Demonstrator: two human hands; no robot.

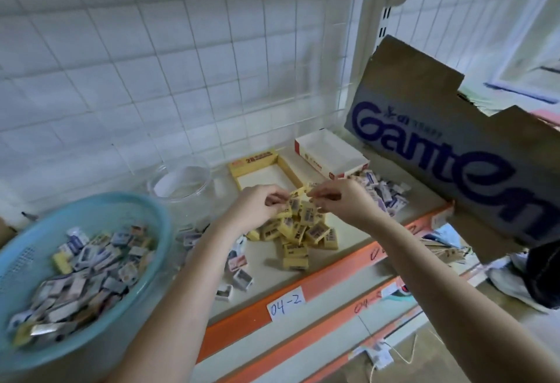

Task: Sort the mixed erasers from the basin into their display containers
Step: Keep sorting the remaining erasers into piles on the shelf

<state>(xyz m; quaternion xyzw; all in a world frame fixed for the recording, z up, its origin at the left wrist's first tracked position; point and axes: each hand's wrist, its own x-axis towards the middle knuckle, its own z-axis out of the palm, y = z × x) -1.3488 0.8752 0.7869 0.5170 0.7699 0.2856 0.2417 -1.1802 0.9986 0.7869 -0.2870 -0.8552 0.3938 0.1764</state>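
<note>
A blue basin (142,204) at the left holds several mixed erasers (81,273). A pile of yellow erasers (298,231) lies on the shelf in front of a yellow display box (257,167). Both hands meet above this pile. My left hand (257,205) pinches yellow erasers at the pile's top. My right hand (339,199) pinches a yellow eraser (300,192) beside it. A red-and-white display box (330,155) stands farther right, with a heap of white-and-blue erasers (385,198) in front of it.
A clear round container (181,182) stands behind the basin. Loose erasers (236,267) lie between basin and yellow pile. A large cardboard box (454,146) leans in from the right. A wire grid backs the shelf, whose orange edge (303,291) carries a label.
</note>
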